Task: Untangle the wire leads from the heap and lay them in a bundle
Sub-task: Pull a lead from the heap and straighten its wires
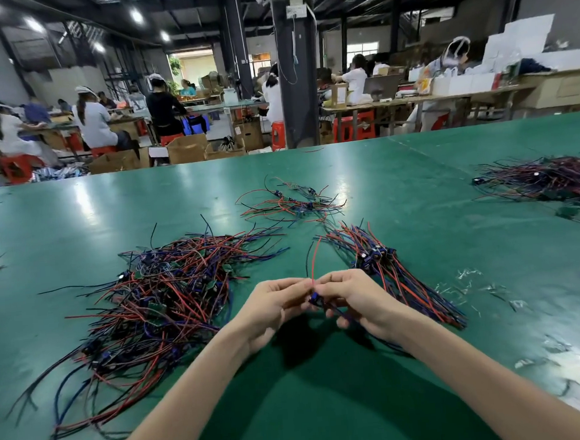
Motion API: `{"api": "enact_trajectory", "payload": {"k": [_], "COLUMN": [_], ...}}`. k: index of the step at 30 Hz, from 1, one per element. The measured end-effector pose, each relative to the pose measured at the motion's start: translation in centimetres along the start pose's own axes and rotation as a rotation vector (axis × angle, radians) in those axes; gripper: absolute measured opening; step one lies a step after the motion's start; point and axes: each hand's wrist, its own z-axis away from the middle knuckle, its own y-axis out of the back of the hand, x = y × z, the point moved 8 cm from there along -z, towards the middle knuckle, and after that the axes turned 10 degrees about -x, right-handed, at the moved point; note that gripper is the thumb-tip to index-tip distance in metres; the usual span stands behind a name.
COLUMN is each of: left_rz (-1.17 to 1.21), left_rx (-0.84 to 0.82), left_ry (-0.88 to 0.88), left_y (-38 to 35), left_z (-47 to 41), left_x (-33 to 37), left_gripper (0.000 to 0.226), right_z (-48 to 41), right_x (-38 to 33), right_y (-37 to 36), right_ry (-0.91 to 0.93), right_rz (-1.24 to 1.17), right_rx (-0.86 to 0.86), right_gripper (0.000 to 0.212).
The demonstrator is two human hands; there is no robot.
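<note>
Together, left hand [270, 307] and right hand [354, 301] pinch one wire lead [314, 264].

Left of the middle on the table [329, 406], the heap [156, 298] of wire leads. Just right of the heap, the left hand [270, 307]; a little further right, the right hand [352, 301], meeting it at the fingertips. One lead [314, 298] pinched by both hands, its free ends rising away from the person. Further right of the heap, past the right hand, the bundle [395, 274], lying slantwise on the table. Behind the heap and to its right, a small tangle [291, 202]. Far right of the heap, another pile [546, 181]. Scattered scraps [486, 292] well right of the heap, beyond the bundle. Well behind the heap, past the table, a pillar [298, 81] and seated workers [94, 120].
</note>
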Motion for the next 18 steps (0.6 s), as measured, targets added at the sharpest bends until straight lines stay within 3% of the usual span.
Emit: {"api": "enact_trajectory", "payload": {"k": [4,9,11,18], "left_rz": [0.032,0.070,0.066,0.074], "left_rx": [-0.008,0.057,0.113,0.262], "left_ry": [-0.036,-0.091,-0.122,-0.159], "left_y": [-0.2,0.7,1.1,2.4], "left_z": [0.3,0.4,0.4,0.5], "left_x": [0.5,0.9,1.0,0.8], "left_gripper": [0.025,0.012,0.003,0.009], "right_z": [0.1,0.1,0.1,0.3], "right_x": [-0.2,-0.4,-0.4,-0.2], "right_y": [-0.7,-1.6,-1.6,-0.9], "right_ry": [0.050,0.117,0.131,0.113], "right_rz": [-0.015,-0.136,-0.170,-0.211], "right_rx": [-0.021,-0.043,-0.023,0.080], "right_gripper": [0.010,0.006,0.005,0.010]}}
